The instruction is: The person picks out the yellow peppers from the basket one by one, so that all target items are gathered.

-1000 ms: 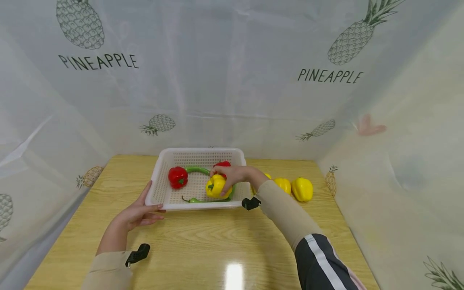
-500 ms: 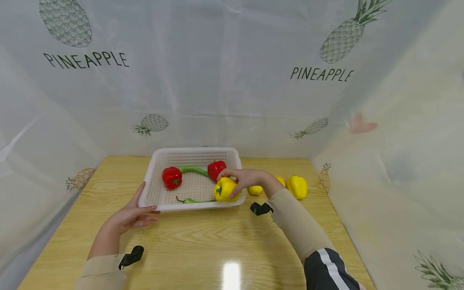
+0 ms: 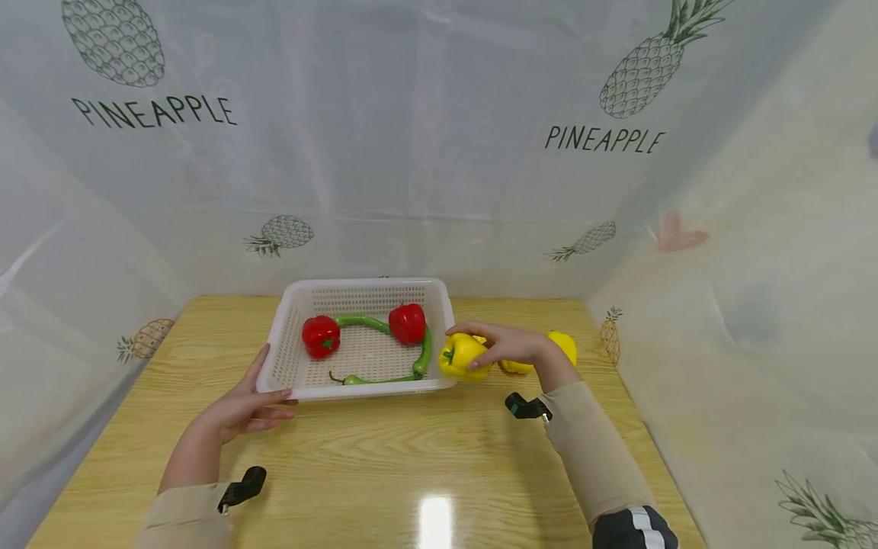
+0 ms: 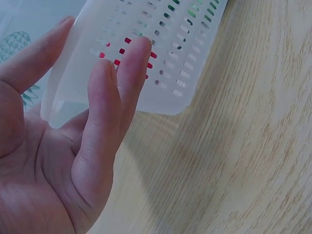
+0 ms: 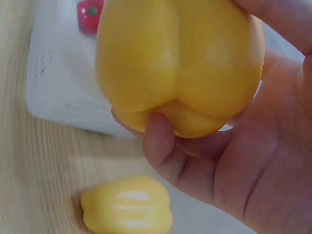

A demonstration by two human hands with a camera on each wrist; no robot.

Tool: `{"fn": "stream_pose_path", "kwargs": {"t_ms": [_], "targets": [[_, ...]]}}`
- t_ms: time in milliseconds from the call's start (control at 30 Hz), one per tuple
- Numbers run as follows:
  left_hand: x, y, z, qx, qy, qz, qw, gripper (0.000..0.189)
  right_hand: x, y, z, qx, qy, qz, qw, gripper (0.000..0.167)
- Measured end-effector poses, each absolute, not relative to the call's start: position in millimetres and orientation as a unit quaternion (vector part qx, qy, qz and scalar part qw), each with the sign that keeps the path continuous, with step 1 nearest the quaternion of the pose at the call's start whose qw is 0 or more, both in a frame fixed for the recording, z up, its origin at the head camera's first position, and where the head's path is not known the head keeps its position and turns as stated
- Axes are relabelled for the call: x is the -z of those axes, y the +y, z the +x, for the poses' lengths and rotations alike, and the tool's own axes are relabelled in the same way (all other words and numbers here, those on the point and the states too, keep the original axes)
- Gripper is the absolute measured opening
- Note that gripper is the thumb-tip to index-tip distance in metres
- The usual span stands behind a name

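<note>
My right hand grips a yellow bell pepper at the right end of a white plastic basket, overlapping its rim in the head view. In the right wrist view, the held pepper's lobed end faces the camera, with fingers curled around it. My left hand rests spread around the basket's front left corner, fingers mostly straight; one finger is partly hidden in the left wrist view. Inside the basket lie two red bell peppers and several long green chili peppers along its sides.
More yellow bell peppers sit on the wooden table right of the basket, partly hidden behind the right hand. A pineapple-printed white curtain rises along the back and both sides of the table.
The right hand has carried the yellow bell pepper rightward from inside the basket to its right rim, uncovering a red pepper and green chilies. The left hand keeps its place at the corner.
</note>
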State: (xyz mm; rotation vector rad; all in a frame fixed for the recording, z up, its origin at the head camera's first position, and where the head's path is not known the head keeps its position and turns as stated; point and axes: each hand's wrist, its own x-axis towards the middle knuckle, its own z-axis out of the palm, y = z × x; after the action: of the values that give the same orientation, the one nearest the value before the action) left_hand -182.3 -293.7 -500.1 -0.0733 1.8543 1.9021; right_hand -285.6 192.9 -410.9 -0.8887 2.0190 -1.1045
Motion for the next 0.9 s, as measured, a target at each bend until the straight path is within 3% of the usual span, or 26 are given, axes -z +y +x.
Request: {"fn": "stream_pose_path", "kwargs": {"t_ms": [367, 900], "targets": [[499.6, -295.2, -182.3, -0.691, 0.680, -0.026, 0.243, 0.103, 427.8, 235.0, -270.6, 0.484, 0.774, -0.245, 0.328, 0.054], [502.3, -295.5, -182.1, -0.692, 0.679, -0.016, 0.242, 0.102, 441.7, 278.3, -249.3, 0.496, 0.795, -0.223, 0.269, 0.051]]}}
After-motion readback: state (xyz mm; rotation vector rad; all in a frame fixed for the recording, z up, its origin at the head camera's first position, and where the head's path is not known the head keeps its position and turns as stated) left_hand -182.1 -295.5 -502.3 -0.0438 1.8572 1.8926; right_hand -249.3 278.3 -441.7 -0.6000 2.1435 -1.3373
